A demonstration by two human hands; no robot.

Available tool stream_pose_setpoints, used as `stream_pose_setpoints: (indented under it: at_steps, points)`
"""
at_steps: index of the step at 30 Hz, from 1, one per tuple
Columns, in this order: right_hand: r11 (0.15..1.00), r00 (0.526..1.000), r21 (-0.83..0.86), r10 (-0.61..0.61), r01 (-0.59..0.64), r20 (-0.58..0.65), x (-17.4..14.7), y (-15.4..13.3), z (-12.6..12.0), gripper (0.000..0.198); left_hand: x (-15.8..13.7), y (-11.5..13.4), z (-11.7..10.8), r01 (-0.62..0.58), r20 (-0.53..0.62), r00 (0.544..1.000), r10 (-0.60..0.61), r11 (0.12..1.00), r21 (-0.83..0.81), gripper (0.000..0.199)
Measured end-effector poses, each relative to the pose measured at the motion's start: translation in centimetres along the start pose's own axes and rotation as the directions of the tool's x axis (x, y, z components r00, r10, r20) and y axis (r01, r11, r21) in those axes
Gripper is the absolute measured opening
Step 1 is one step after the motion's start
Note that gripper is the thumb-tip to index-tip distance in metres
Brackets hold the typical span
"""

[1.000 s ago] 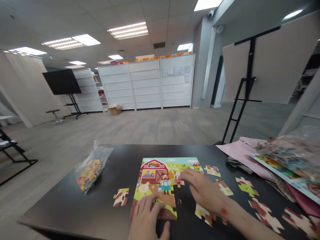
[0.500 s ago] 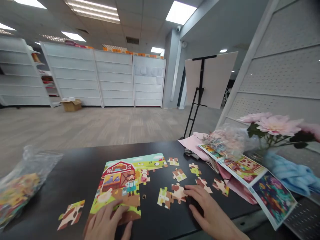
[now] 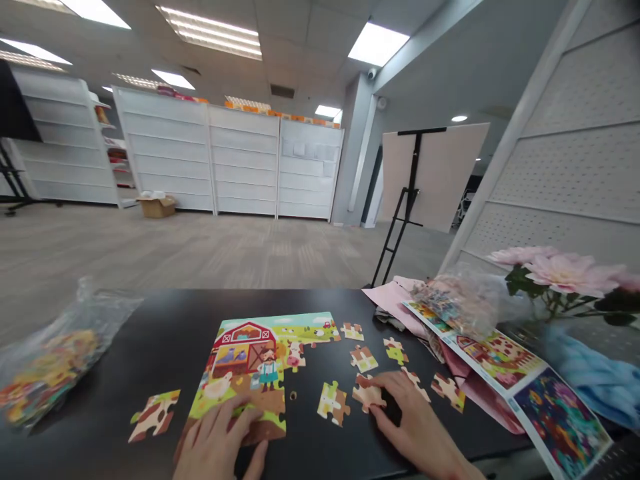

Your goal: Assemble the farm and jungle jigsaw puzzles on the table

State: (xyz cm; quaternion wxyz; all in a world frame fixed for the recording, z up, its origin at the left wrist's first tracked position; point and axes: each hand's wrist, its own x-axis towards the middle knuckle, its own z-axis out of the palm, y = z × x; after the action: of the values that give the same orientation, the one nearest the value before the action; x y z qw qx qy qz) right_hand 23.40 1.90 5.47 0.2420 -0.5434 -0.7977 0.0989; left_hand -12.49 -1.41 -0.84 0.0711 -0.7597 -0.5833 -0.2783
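Note:
A partly joined farm jigsaw puzzle (image 3: 245, 357) with a red barn, a farmer and a cow lies on the black table. My left hand (image 3: 220, 433) rests flat on its lower part, fingers spread. My right hand (image 3: 410, 413) has its thumb and fingertips around a brown-and-white puzzle piece (image 3: 367, 395) on the tabletop. Just left of that piece, and apart from it, is a green-and-white puzzle piece (image 3: 333, 403). Several loose pieces lie around, among them a brown-and-green piece (image 3: 364, 359) and a cow-patterned piece (image 3: 155, 415) left of the puzzle.
At the left is a clear plastic bag (image 3: 65, 360) of puzzle pieces. On the right are a printed picture sheet (image 3: 505, 360), another bag of pieces (image 3: 453, 303), pink flowers (image 3: 575, 272) and a blue cloth (image 3: 593, 373). An easel (image 3: 413, 193) stands behind the table.
My right thumb and fingers have closed around the brown-and-white piece, which has shifted right, away from the green-and-white one. My left hand stays on the puzzle. The view has tilted and turned slightly.

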Motion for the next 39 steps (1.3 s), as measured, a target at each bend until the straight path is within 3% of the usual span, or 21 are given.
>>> stream_pose_setpoints:
  at_steps: [5,9,14,17,20,22,25,27,30,32,35,39]
  points:
    - [0.986,0.991,-0.144,0.064,-0.081,-0.115,-1.1,0.4,0.2,0.022,0.1,0.3,-0.2,0.018,-0.011,1.0,-0.018,0.999,-0.029,0.024]
    - [0.993,0.998,-0.098,-0.063,0.062,-0.001,-0.6,-1.9,0.3,0.021,0.2,1.0,-0.6,0.04,-0.009,0.999,-0.04,0.998,-0.041,0.023]
    - [0.995,0.985,-0.063,-0.063,0.074,0.161,2.0,-6.3,2.0,0.03,0.5,1.3,-1.3,0.048,0.012,0.999,-0.048,0.997,-0.066,0.022]
    - [0.98,0.955,0.04,-0.199,0.195,0.22,3.0,-7.1,2.9,0.03,0.6,1.4,-1.7,0.059,0.021,0.998,-0.058,0.995,-0.078,0.022]
    - [0.921,0.89,0.194,-0.379,0.337,0.253,3.1,-6.5,3.0,0.043,0.7,1.7,-2.0,0.057,0.047,0.998,-0.053,0.994,-0.098,0.023]
    - [0.93,0.908,0.222,-0.343,0.293,0.241,2.8,-6.0,2.8,0.048,0.7,2.0,-2.2,0.087,0.056,0.995,-0.082,0.992,-0.096,0.023]
    - [0.981,0.965,0.158,-0.145,0.112,0.217,2.1,-5.8,2.6,0.039,0.8,2.4,-2.3,0.127,0.067,0.99,-0.121,0.988,-0.09,0.023]
    - [0.992,0.973,0.121,-0.058,0.031,0.222,1.9,-6.1,2.6,0.036,0.7,2.4,-2.2,0.138,0.072,0.989,-0.132,0.986,-0.095,0.023]
    - [0.993,0.972,0.117,-0.029,0.001,0.233,2.0,-6.6,2.8,0.03,0.6,2.0,-1.9,0.131,0.091,0.988,-0.121,0.985,-0.111,0.023]
    - [0.99,0.969,0.136,-0.067,0.035,0.236,2.3,-6.9,2.9,0.025,0.5,1.7,-1.8,0.114,0.111,0.989,-0.1,0.986,-0.125,0.024]
    - [0.976,0.958,0.182,-0.164,0.123,0.235,3.2,-7.2,3.3,0.033,0.5,1.5,-1.8,0.123,0.116,0.987,-0.109,0.985,-0.121,0.023]
    - [0.914,0.909,0.238,-0.374,0.328,0.185,4.2,-7.7,4.5,0.039,0.5,1.6,-1.9,0.108,0.125,0.988,-0.093,0.987,-0.121,0.025]
